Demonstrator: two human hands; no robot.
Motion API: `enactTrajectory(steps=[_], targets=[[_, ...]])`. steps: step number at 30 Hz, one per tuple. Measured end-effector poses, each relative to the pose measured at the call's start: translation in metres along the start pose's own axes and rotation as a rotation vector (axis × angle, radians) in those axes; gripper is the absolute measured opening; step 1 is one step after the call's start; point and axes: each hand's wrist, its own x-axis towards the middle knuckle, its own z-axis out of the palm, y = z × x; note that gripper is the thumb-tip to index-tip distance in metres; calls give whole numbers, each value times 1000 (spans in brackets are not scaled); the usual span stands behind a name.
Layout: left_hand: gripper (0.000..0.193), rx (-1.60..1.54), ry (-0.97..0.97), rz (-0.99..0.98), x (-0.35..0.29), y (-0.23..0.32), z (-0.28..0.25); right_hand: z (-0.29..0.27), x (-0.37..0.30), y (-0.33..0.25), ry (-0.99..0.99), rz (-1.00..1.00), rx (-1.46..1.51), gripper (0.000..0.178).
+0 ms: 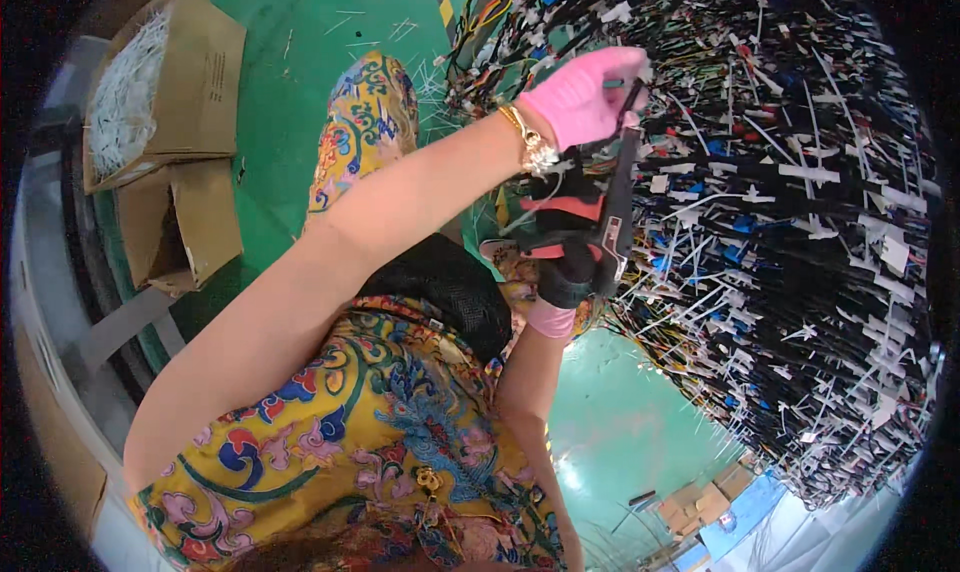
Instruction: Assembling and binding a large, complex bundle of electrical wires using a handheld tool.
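My left hand (580, 100), in a pink glove with a gold bracelet at its wrist, is closed with thumb and fingers pinched together. A short black cable (632, 96) shows at its fingertips, right at the nose of a black and red tool. My right hand (552, 318), mostly hidden behind that tool, is wrapped round its grip; only pink glove shows near the wrist. The tool looks like a powered cable-tie gun (617, 207), its long nose pointing away from me. Just right of both hands hangs a dense mass of black cables (770, 242) with many white ties and tags.
At the far left stands a cardboard box (208, 82) full of white plastic strips, above an open smaller box (205, 222). White strips lie scattered on the green floor (290, 32). Flattened cardboard (695, 507) lies at the lower right. My patterned knee (368, 112) sticks out ahead.
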Motion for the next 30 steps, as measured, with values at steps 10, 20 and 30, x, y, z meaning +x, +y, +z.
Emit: enactTrajectory(steps=[10, 20, 30], targets=[[34, 447, -85, 38, -15, 21, -29, 11, 6, 8, -294, 98, 824, 79], [69, 1449, -526, -123, -131, 33, -77, 29, -9, 6, 165, -175, 326, 69], [42, 1228, -158, -185, -131, 4, -92, -1, -35, -41, -186, 51, 278, 73]])
